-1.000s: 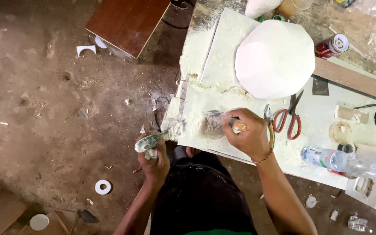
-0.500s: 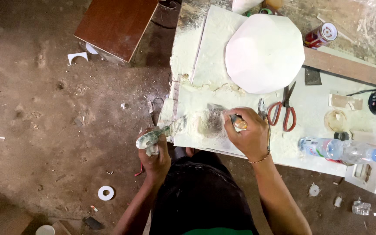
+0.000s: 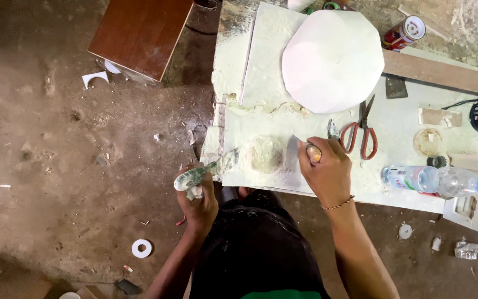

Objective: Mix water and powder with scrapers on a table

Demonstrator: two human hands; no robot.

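Head view, steeply down over the workbench (image 3: pixel 316 182), apparently near.

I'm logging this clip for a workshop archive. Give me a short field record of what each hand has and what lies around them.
left hand: holds a paste-smeared tool at the board's edge
right hand: closed grip on a small scraper, pressed on the board
board: white, dusty
paste patch: round, between the hands
white disc: lies at the far side
scissors: red handles, right of the right hand
bottle: clear plastic, lying down
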